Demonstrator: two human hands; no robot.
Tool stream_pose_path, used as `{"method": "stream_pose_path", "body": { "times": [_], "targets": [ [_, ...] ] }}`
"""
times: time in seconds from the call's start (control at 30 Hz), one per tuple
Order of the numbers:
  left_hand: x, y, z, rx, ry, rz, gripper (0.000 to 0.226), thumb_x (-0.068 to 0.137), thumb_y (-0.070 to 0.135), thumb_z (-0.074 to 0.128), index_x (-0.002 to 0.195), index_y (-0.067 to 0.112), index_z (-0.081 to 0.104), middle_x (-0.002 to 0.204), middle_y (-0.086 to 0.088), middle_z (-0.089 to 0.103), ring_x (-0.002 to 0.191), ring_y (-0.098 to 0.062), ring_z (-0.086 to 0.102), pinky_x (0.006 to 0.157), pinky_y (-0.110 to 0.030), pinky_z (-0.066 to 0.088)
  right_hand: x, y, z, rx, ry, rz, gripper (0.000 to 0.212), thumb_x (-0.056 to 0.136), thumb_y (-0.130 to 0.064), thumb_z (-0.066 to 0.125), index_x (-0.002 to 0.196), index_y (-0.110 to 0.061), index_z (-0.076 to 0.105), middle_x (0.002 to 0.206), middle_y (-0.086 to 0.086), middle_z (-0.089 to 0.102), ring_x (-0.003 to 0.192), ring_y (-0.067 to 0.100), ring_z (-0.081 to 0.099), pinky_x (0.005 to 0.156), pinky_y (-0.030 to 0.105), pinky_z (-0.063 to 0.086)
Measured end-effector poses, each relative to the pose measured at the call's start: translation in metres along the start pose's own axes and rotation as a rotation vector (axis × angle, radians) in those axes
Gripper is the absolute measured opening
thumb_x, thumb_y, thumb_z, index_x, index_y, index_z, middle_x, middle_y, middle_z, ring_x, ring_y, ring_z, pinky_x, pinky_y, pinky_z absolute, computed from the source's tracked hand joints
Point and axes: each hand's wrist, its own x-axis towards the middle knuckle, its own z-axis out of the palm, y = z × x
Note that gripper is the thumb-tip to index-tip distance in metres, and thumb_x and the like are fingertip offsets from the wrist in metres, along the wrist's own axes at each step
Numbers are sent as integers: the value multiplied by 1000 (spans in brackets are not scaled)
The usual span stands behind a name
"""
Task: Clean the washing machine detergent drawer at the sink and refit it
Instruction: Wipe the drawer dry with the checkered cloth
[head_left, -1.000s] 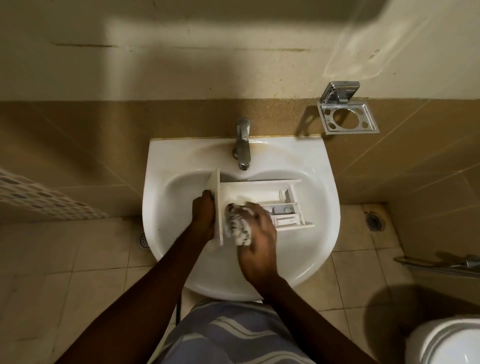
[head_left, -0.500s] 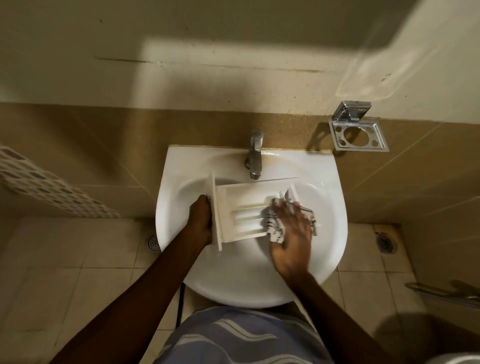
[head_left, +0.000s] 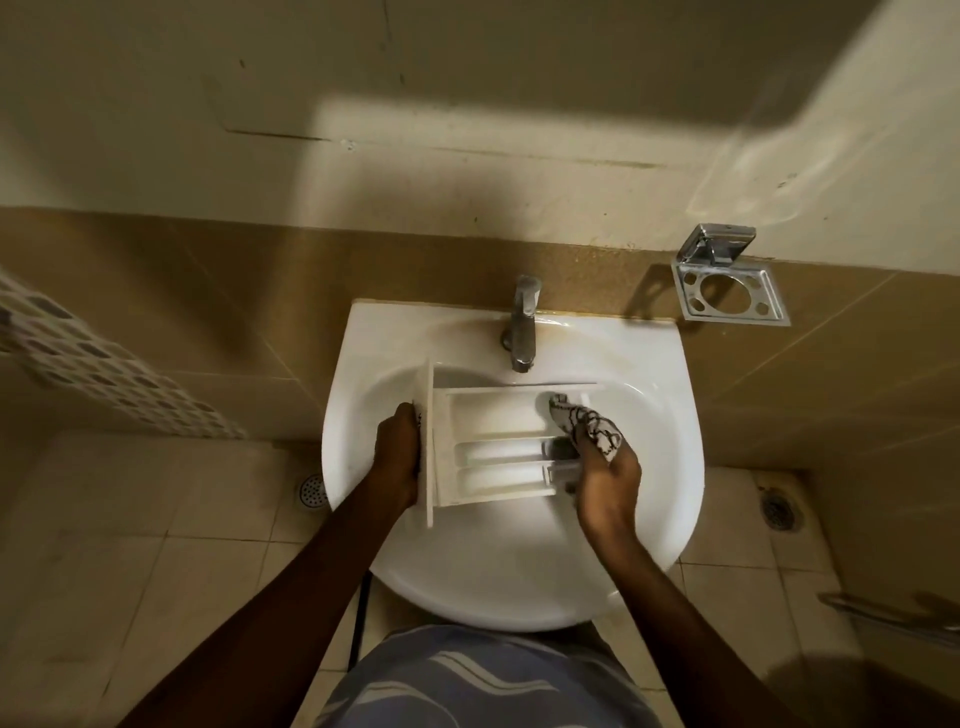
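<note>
A white detergent drawer (head_left: 493, 431) lies across the white sink (head_left: 649, 374), its front panel at the left and its compartments facing up. My left hand (head_left: 397, 452) grips that front panel from the left side. My right hand (head_left: 605, 478) holds a white cloth with black markings (head_left: 587, 423) and presses it into the drawer's right end, hiding that end's inner parts. The chrome tap (head_left: 522, 325) stands behind the drawer, with no water visible from it.
A chrome wall holder (head_left: 727, 288) hangs on the tiles to the right of the sink. Floor drains sit at left (head_left: 310, 491) and right (head_left: 776, 512). A metal rail (head_left: 893, 618) shows at the lower right. A mosaic tile strip (head_left: 104, 384) runs along the left.
My right hand slid the cloth from the drawer's left compartment, beside the front panel, to its right end. The left hand kept its grip on the front panel. The view shifted slightly.
</note>
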Motion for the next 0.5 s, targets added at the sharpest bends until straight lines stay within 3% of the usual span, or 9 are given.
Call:
{"method": "stream_pose_path", "body": {
  "times": [0.07,0.13,0.2,0.27,0.37,0.5],
  "targets": [
    [-3,-3,10,59,13,9,34,96,30,42,90,8,68,75,-11,64,70,-28,62,67,-39,56,-7,-8,20,-25,8,-85,24,91,-27,58,112,-29,70,103,-13,71,97,8,63,92,33,52],
    [-5,-5,22,88,5,5,41,90,35,45,96,3,70,85,-19,66,77,-33,64,77,-50,58,-15,-11,42,-211,-169,-260,48,87,-27,53,135,-18,58,132,-7,59,124,3,49,108,21,39],
    [-5,-8,30,76,-8,7,40,88,34,47,88,1,70,83,-20,68,77,-33,66,80,-49,58,-19,-1,55,-528,-361,-487,66,80,-20,53,145,-19,45,150,-1,45,141,12,34,117,30,29],
    [-9,-8,32,60,-3,16,34,92,27,46,75,7,68,72,-13,67,70,-28,64,76,-40,54,-23,11,53,-685,-461,-586,77,73,-18,53,150,-19,39,156,3,36,148,19,24,121,38,21],
    [-12,-9,28,54,-3,-6,29,90,23,46,72,8,64,67,-11,61,66,-28,60,74,-38,50,-27,28,34,-678,-575,-653,61,84,-19,51,145,-19,48,154,-2,38,149,12,20,121,40,19],
    [-17,-9,29,49,-17,-32,26,89,23,47,74,8,61,63,-10,55,59,-25,53,66,-33,45,-18,30,1,-636,-775,-685,47,85,-23,53,132,-22,61,146,-10,49,146,9,28,120,29,16]
  ]
}}
